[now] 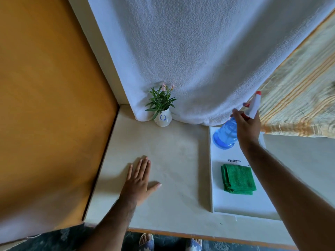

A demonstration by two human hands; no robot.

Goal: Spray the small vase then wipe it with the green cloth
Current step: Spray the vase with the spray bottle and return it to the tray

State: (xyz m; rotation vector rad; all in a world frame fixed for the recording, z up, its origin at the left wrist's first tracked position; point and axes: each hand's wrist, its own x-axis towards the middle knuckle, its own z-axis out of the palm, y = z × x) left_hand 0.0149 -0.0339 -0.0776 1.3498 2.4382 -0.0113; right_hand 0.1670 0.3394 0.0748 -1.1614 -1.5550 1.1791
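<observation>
A small white vase (163, 119) with a blue mark and a green plant with pink flowers stands at the back of the table, against a hanging white towel. My right hand (248, 126) grips the neck of a blue spray bottle (225, 135) with a white and red head, tilted over the far end of a white tray (235, 205), well right of the vase. A folded green cloth (237, 179) lies on the tray, nearer me. My left hand (138, 180) rests flat on the table, fingers spread, holding nothing.
The cream table (172, 160) meets an orange wall panel (50, 105) on the left. A white towel (190, 51) hangs behind the vase, a striped yellow cloth (299, 96) at the right. The table's front edge and my sandalled feet show at the bottom.
</observation>
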